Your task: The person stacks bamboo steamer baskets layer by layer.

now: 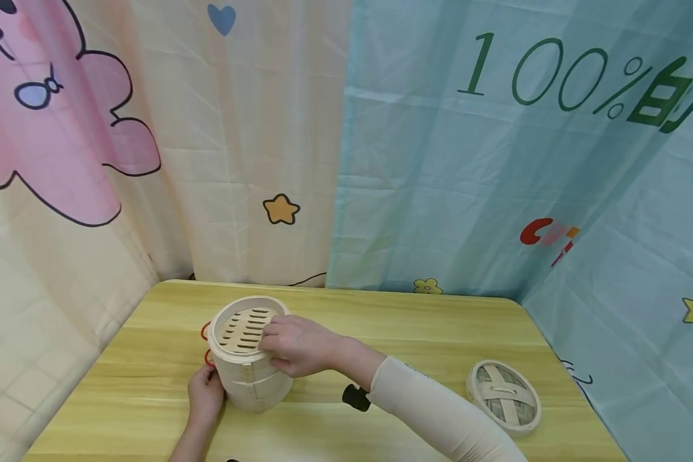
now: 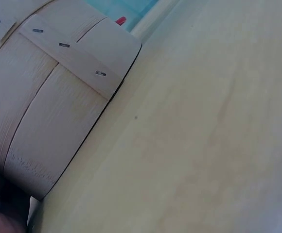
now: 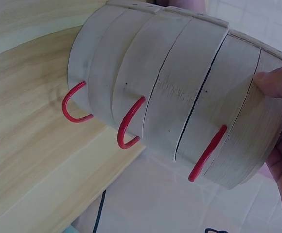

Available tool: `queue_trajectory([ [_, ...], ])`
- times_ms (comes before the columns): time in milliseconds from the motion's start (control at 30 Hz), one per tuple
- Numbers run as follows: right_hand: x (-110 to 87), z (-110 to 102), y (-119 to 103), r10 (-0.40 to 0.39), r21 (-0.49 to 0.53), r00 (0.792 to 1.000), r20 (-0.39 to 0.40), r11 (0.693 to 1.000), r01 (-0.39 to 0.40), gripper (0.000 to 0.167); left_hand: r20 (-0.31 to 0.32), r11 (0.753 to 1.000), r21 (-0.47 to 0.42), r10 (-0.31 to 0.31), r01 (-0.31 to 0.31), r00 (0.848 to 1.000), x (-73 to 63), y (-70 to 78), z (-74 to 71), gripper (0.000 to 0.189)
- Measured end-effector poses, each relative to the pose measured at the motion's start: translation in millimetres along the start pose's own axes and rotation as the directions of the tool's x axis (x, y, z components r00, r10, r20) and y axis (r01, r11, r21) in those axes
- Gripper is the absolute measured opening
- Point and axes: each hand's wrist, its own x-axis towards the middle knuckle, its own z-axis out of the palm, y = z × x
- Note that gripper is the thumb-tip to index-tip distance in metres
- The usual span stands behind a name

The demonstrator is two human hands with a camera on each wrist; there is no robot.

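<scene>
A round stack of bamboo steamer baskets (image 1: 251, 378), three tiers with red loop handles, stands upright on the left part of the table. My right hand (image 1: 300, 344) grips the top tier by its right rim. In the right wrist view its thumb (image 3: 277, 82) presses the outer wall, with the other fingers round the edge. Low on the stack's left side, my left hand (image 1: 205, 393) has curled fingers against the bottom tier, just below a red handle (image 1: 209, 357). What those fingertips pinch is partly hidden. The top tier's slatted floor (image 1: 245, 330) shows.
A woven bamboo lid (image 1: 505, 396) lies at the right of the wooden table (image 1: 381, 321). A black wrist device (image 1: 356, 398) sits at my right wrist. Printed curtains (image 1: 433, 192) hang behind and beside the table.
</scene>
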Motion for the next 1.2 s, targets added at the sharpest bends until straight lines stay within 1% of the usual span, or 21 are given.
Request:
queue_trajectory([
  [200,-0.8,0.3,1.1,0.011,-0.005,1.0,0.001,1.0,-0.011,0.021,0.02,0.999,-0.006,-0.036,0.036,0.999,2.3,1.0,0.4,0.017],
  [300,-1.5,0.3,0.1,0.013,-0.012,1.0,-0.011,1.0,-0.013,0.022,0.018,0.999,0.009,-0.049,0.049,0.999,2.8,0.8,0.0,0.017],
  [433,-4.6,1.1,-1.6,0.017,-0.01,0.999,-0.04,1.0,-0.017,0.027,0.02,0.998,0.027,-0.058,0.057,0.998,2.4,1.2,-0.2,0.017],
  [567,-12.8,1.3,-0.8,0.056,0.027,0.994,-0.09,0.998,-0.054,0.035,0.029,0.999,0.035,-0.04,0.039,0.999,2.2,0.7,0.6,0.016],
  [633,-19.8,0.9,0.6,0.084,0.045,0.987,-0.135,0.996,-0.079,0.037,0.029,0.999,0.043,-0.027,0.026,0.999,2.4,-0.1,1.0,0.016],
  [700,-28.7,0.7,2.1,0.109,0.054,0.976,-0.19,0.993,-0.1,0.038,0.03,0.998,0.057,-0.016,0.014,0.999,2.9,-1.4,0.2,0.016],
  [800,-45.9,2.8,4.3,0.124,0.08,0.956,-0.267,0.991,-0.107,0.036,0.023,0.996,0.088,-0.01,0.008,1.0,3.5,-3.5,-2.5,0.016],
  [900,-72.2,7.8,7.3,0.148,0.108,0.94,-0.307,0.987,-0.12,0.033,0.022,0.994,0.106,-0.025,0.022,0.999,4.1,-4.1,-2.9,0.016],
  [1000,-103.9,14.0,11.1,0.19,0.13,0.933,-0.306,0.979,-0.157,0.029,0.02,0.993,0.105,-0.05,0.048,0.999,3.3,-4.0,-2.6,0.016],
  [1067,-127.2,17.6,13.5,0.228,0.122,0.926,-0.299,0.972,-0.2,0.027,0.015,0.994,0.1,-0.056,0.054,0.998,2.5,-3.7,-2.0,0.016],
  [1200,-173.3,20.4,15.0,0.318,0.118,0.904,-0.285,0.948,-0.296,0.027,0.012,0.997,0.063,-0.045,0.044,0.999,2.6,-3.6,-1.2,0.017],
])
